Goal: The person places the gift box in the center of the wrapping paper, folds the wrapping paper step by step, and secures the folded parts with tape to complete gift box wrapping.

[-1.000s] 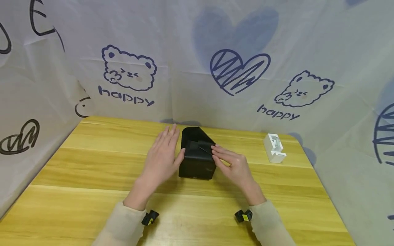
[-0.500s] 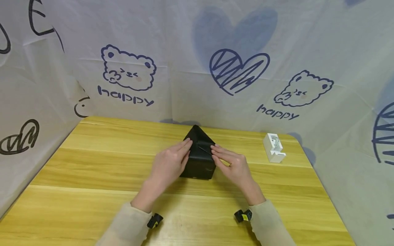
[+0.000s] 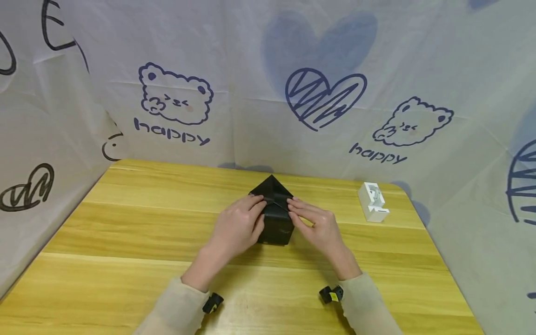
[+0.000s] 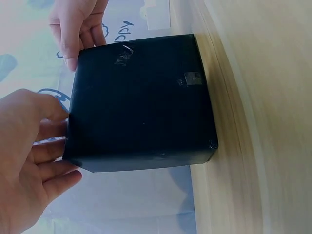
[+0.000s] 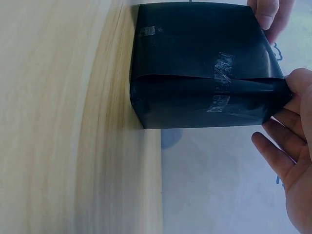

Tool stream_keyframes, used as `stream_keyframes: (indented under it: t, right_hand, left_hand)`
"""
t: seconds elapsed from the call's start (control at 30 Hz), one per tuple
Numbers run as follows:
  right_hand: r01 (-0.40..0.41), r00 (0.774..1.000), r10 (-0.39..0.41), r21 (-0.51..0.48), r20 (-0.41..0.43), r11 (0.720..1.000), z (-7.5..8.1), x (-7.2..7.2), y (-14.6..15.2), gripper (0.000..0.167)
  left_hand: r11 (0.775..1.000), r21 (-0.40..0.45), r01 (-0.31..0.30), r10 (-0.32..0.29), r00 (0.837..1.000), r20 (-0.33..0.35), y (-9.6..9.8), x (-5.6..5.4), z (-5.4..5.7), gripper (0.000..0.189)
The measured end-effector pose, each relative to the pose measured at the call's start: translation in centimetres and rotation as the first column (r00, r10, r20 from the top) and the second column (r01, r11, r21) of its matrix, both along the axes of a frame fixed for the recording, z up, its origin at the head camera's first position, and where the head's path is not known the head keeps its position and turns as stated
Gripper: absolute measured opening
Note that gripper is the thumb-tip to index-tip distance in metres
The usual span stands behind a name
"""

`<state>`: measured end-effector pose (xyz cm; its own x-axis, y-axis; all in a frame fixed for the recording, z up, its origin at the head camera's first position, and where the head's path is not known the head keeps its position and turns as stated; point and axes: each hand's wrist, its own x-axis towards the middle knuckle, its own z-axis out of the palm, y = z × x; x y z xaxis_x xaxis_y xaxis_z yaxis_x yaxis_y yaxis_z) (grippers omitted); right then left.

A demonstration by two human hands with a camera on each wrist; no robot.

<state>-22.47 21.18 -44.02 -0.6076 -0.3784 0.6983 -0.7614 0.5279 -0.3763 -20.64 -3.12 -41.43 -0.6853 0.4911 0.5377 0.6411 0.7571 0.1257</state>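
A small box wrapped in black paper (image 3: 275,228) stands near the table's back edge. Its top paper is folded to a point at the back, with a crease across the middle. My left hand (image 3: 237,222) holds the folded paper at the left, fingertips on top and thumb at the side. From the right, my right hand (image 3: 316,225) pinches the paper at the top edge. Clear tape (image 5: 222,80) crosses a seam on the side in the right wrist view. The wrapped box (image 4: 141,102) shows a smaller tape piece (image 4: 193,78) near its bottom in the left wrist view.
A white tape dispenser (image 3: 373,202) stands at the back right of the wooden table (image 3: 125,223). Behind the table hangs a pale cloth (image 3: 251,125) printed with bears and hearts.
My left hand has moved from the box's left side onto its top, and the left flap has folded inward to a point. My right hand has stayed at the right edge.
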Motion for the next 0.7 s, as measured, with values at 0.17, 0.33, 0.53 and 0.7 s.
stream_keyframes:
  t: [0.17, 0.33, 0.53, 0.7]
  right_hand:
    - [-0.003, 1.000, 0.003, 0.001, -0.011, 1.000, -0.17, -0.04, 0.04, 0.023]
    - [0.000, 1.000, 0.000, -0.005, -0.021, 1.000, -0.27, -0.14, -0.02, 0.022]
    - [0.009, 1.000, -0.008, -0.032, 0.016, 0.999, -0.34, -0.07, -0.19, 0.022]
    - [0.036, 0.998, -0.034, -0.023, 0.057, 0.999, -0.21, 0.19, -0.44, 0.031]
  left_hand:
    - [0.996, -0.077, 0.043, -0.038, 0.998, 0.058, 0.42, 0.11, -0.29, 0.049]
    - [0.994, -0.100, 0.037, -0.026, 0.994, 0.105, 0.74, 0.36, -0.37, 0.061]
    - [0.993, -0.112, 0.024, -0.009, 0.991, 0.132, 0.72, 0.44, -0.40, 0.069]
    - [0.991, -0.129, 0.033, -0.016, 0.992, 0.128, 0.60, 0.51, -0.43, 0.066]
